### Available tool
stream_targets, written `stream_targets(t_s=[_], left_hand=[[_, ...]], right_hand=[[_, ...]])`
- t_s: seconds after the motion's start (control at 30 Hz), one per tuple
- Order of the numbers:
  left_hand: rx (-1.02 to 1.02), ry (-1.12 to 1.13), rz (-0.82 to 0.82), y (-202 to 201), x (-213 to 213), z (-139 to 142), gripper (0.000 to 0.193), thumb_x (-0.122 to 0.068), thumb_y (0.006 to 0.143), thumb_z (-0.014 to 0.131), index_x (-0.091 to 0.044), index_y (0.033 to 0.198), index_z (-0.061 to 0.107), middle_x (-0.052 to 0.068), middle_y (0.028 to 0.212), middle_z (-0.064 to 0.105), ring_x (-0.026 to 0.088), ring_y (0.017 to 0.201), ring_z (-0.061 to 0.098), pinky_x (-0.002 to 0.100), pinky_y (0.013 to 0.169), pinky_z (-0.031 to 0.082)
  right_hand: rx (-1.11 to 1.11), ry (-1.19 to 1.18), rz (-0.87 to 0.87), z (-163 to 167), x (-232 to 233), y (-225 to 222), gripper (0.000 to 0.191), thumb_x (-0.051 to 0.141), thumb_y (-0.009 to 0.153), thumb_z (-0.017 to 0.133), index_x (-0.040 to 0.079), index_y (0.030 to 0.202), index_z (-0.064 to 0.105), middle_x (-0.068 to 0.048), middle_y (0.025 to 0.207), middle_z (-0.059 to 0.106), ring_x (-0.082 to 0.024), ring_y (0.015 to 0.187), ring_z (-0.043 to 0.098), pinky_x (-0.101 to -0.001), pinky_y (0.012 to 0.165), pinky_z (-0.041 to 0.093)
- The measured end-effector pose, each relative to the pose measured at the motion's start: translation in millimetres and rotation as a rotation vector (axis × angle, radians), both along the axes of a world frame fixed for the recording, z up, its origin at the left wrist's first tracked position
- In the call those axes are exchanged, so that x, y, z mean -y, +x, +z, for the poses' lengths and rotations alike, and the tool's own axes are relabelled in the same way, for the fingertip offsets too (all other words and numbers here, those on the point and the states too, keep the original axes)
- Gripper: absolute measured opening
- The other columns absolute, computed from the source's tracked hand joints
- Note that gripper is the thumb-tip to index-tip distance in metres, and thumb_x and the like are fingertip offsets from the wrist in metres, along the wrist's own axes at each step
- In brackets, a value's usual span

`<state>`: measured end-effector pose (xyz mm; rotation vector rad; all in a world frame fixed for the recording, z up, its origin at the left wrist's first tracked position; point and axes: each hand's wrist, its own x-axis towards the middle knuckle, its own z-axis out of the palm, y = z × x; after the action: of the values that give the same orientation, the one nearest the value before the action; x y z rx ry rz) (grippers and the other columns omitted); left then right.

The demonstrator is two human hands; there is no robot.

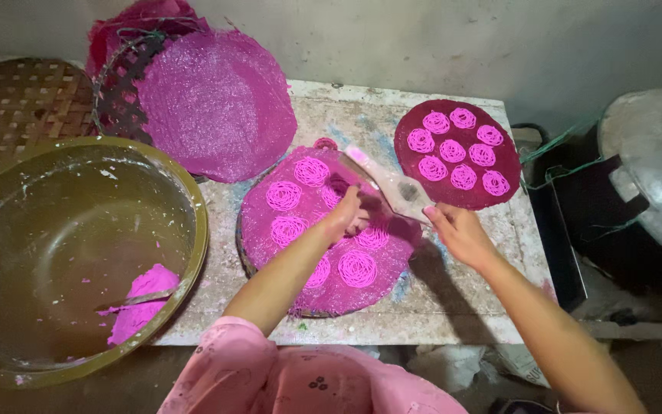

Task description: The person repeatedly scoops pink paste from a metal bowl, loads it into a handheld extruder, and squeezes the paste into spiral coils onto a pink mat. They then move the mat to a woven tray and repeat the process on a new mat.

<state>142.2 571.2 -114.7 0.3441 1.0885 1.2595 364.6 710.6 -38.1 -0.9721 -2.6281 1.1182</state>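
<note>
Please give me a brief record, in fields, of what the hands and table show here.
Left hand: grips the wooden press over the round pink mesh tray.
Right hand: holds the press handle.
Coils: pink noodle spirals on that tray.
Behind: dark round tray with more spirals.
Left side: large metal bowl holding pink dough.

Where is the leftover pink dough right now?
In the head view, the pink dough sits at lower left inside the large bowl, left of the person's left arm.
</note>
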Motion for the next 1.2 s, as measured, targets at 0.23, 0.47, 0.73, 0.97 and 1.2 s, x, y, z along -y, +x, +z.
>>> stream_targets(t_s=[0.23,0.47,0.73,0.97,1.2], left_hand=[[-1.426,0.000,-0.147,3,35,3,0.073,-0.044,0.100,0.041,-0.014,0.163,0.021,0.020,0.115,0.070,0.033,0.085,0.062,0.047,0.075,0.049],[-1.706,0.547,0.213,-19,122,92,0.073,-0.035,0.083,0.068,-0.006,0.145,0.042,0.027,0.119,0.067,0.041,0.112,0.062,0.047,0.097,0.048],[-1.298,0.473,-0.467,-19,297,177,0.027,-0.025,0.081,0.066,-0.013,0.105,0.066,0.014,0.092,0.070,0.038,0.084,0.067,0.048,0.073,0.051],[-1.427,0.197,-0.381,-32,414,216,0.039,-0.034,0.080,0.068,-0.011,0.111,0.064,0.014,0.083,0.071,0.036,0.074,0.068,0.047,0.066,0.055],[-1.404,-0.199,-0.273,-96,544,156,0.056,-0.044,0.084,0.070,-0.008,0.126,0.061,0.015,0.081,0.073,0.031,0.069,0.070,0.043,0.068,0.060]], right_hand=[[-0.226,-0.074,-0.123,-26,0,8,0.052,0.045,0.106,0.051,0.004,0.076,0.059,-0.001,0.058,0.053,-0.010,0.053,0.050,-0.0309,0.051,0.039],[-0.348,-0.159,0.101,28,68,-6,0.033,0.032,0.094,0.061,0.006,0.112,0.070,0.000,0.068,0.059,-0.006,0.057,0.049,-0.0297,0.049,0.039],[-0.658,0.605,1.229,164,207,-106,0.057,0.060,0.083,0.072,0.006,0.099,0.066,-0.010,0.076,0.062,-0.031,0.069,0.064,-0.0419,0.059,0.048],[-0.196,-0.019,1.634,157,300,-192,0.054,0.055,0.100,0.055,0.004,0.082,0.056,-0.013,0.073,0.056,-0.038,0.073,0.061,-0.0486,0.063,0.044],[-0.231,-0.321,1.649,126,346,-226,0.049,0.046,0.107,0.052,0.003,0.085,0.060,-0.014,0.076,0.059,-0.038,0.074,0.065,-0.0472,0.064,0.046]])
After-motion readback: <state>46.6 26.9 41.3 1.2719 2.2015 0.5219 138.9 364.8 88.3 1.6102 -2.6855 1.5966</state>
